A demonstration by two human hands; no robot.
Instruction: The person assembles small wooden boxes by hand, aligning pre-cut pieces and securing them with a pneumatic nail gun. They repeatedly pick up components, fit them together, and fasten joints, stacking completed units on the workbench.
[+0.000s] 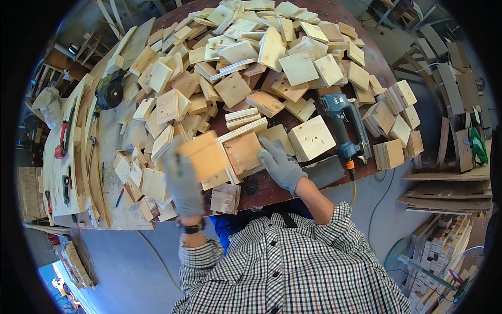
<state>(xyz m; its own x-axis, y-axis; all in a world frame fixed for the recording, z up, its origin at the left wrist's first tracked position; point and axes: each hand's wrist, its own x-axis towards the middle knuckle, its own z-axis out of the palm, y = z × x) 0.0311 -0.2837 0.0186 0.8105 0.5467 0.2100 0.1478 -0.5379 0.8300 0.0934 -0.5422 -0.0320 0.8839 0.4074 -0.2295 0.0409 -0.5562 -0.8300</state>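
Note:
My left hand (pixel 184 180), in a grey work glove and smeared by motion, grips a square plywood block (pixel 205 157) by its left side. Just right of it, another square plywood block (pixel 243 152) lies near the front of the table. Against that block's right edge is my gloved right hand (pixel 282 165), its fingers closed on the edge. A thicker stack of square plywood pieces (pixel 312 138) stands beyond the right hand. Right of that lies a blue-black pneumatic nail gun (pixel 340 123) with an orange hose fitting (pixel 350 165).
A large heap of plywood squares (pixel 240 52) covers most of the dark red table (pixel 272 191). On the left, a pale board (pixel 110 193) carries hand tools and a round black tool (pixel 110 94). Stacked boards (pixel 444 191) stand at the right. A hose (pixel 353 193) hangs over the front edge.

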